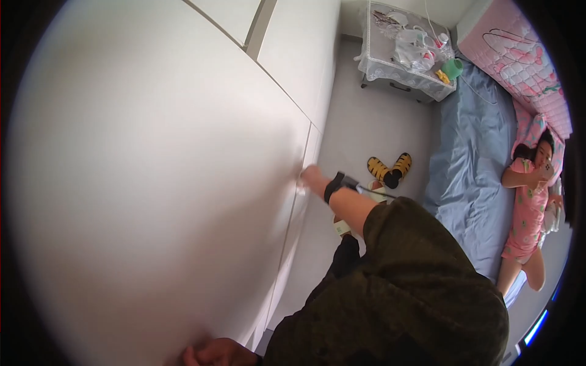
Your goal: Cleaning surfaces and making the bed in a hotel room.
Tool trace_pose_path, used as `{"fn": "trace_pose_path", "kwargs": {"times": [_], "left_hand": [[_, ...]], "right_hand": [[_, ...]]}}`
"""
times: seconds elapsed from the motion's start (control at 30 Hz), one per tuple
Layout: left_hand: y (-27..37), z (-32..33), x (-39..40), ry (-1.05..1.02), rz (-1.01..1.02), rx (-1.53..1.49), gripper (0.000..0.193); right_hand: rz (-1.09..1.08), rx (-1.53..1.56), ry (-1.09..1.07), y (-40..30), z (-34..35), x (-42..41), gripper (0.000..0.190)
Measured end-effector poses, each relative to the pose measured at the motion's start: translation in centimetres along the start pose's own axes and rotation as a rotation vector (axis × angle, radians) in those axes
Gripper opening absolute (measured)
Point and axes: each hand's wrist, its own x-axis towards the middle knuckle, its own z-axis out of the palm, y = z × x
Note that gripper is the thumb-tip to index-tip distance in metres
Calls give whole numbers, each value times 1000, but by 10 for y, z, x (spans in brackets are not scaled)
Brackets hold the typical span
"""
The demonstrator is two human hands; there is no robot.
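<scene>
Large white cabinet doors (160,160) fill the left of the view. My right hand (313,177), with a black strap at the wrist, reaches to the narrow edge of a door near its seam. Its fingers are curled at that edge, beside a small pale piece that may be a handle; the exact grip is blurred. Low in the view, my left hand (217,352) is close to the white door surface. Its fingers are partly cut off by the frame and blurred, so whether it touches the door or holds anything is unclear.
Yellow-and-black shoes (389,169) lie on the grey floor (366,119). A cloth-covered cabinet (377,52) bears plastic bags and a green container (452,68). At right, another person (531,206) lies with a phone on a bed with blue bedding (471,160).
</scene>
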Motion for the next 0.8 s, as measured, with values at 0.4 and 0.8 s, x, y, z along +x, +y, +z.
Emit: {"fn": "trace_pose_path", "kwargs": {"times": [0.4,0.8], "left_hand": [[1,1,-5,7,-56,98,31],[-4,9,-3,102,46,-20,32]], "right_hand": [[15,594,858,-26,-121,20,16],[-33,346,466,-11,16,-14,10]]}}
